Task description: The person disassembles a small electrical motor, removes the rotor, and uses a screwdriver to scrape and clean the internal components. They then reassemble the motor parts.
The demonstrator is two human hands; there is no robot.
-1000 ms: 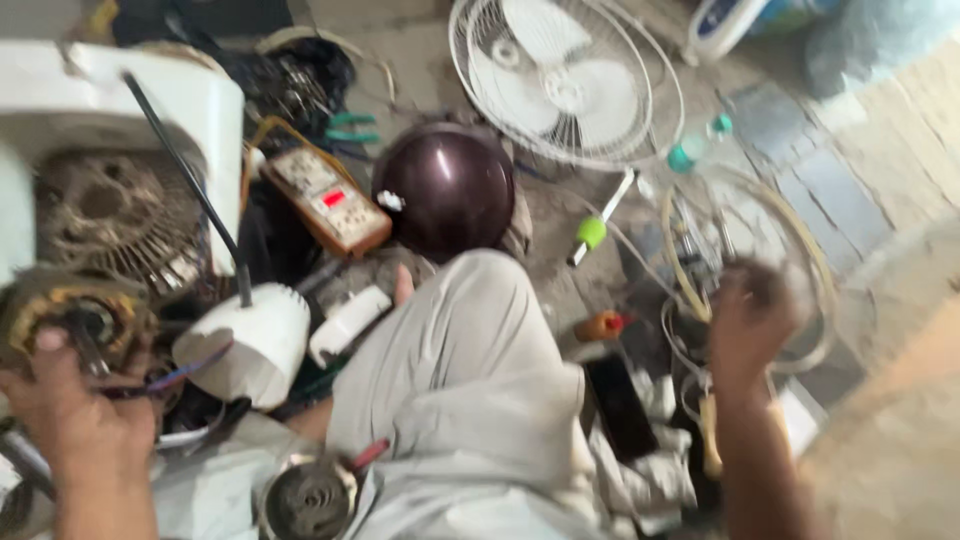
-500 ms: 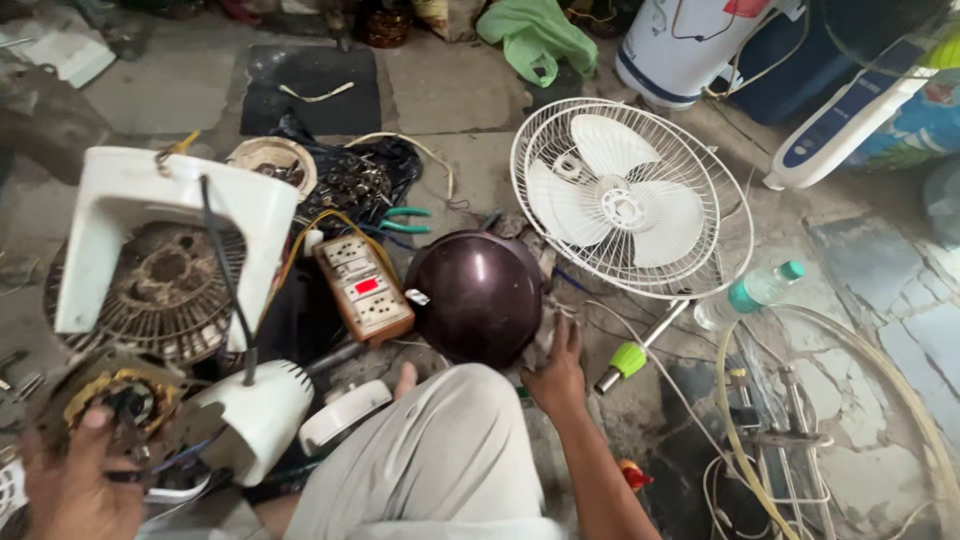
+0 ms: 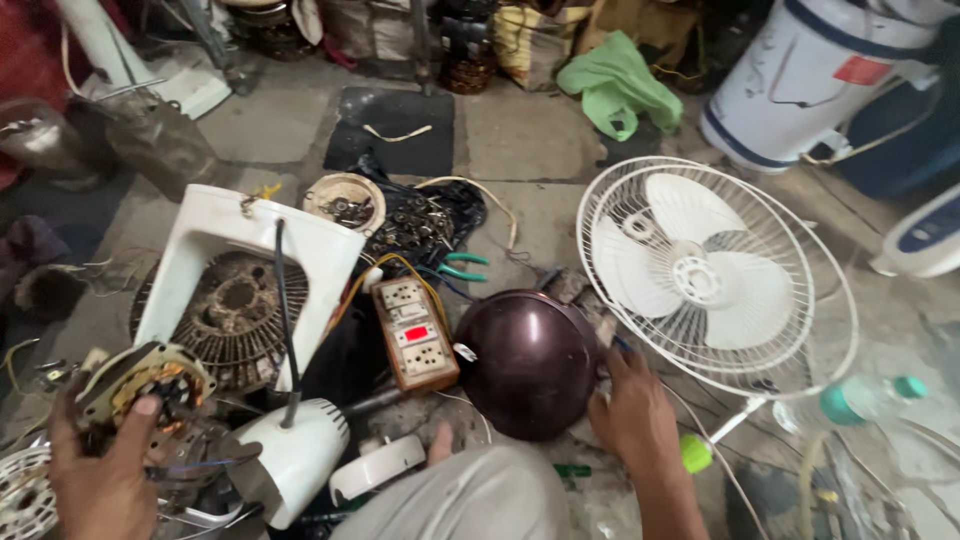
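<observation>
Maroon dome cover [image 3: 528,362] on floor, beside socket board [image 3: 415,333]; small round tub [image 3: 345,203] w/ metal bits behind. Right hand [image 3: 632,415] touching dome's edge, grip loosely apart; left hand [image 3: 105,470] grip clamped on motor stator [image 3: 145,385].

That maroon dome cover [image 3: 528,362] is glossy smooth metal, throws a big highlight. Fan guard [image 3: 715,265] looks like thin white-coated wire, blades matt plastic. Motor [image 3: 150,385] is bare copper windings and dull steel. Extension board [image 3: 414,332] seems wooden. Floor [image 3: 525,140] is rough concrete.
</observation>
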